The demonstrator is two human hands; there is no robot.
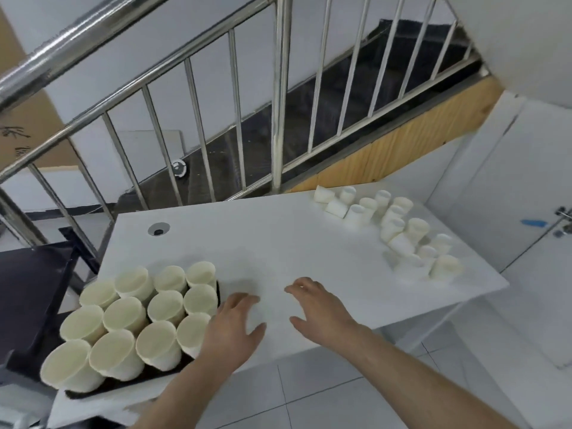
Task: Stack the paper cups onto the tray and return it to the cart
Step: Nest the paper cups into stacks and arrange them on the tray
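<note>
I see both forearms reaching forward from the near side over the white table (278, 243), palms down. My left hand (235, 329) hangs over the near edge of the table just right of the tray, fingers spread and relaxed, holding nothing; its knuckle side lies against or just beside the nearest cup in the tray's right column, and I cannot tell whether they touch. My right hand (318, 305) hovers a little farther in, over bare tabletop near the near edge, fingers loosely splayed and slightly curled, thumb out, gripping nothing. On the table's near-left corner sits a dark tray (218, 292), packed with twelve paper cups (123, 317), all mouth-up, in roughly four rows of three; the tray's outer end overhangs the table edge. Along the far-right edge and corner lies a loose group of white cups (399, 230), about seventeen as far as I can count, some upright, several tipped on their sides, well apart from both hands. A round cable hole (158, 229) sits near the table's far-left corner. Beyond the far edge runs a steel stair railing (278, 103).
</note>
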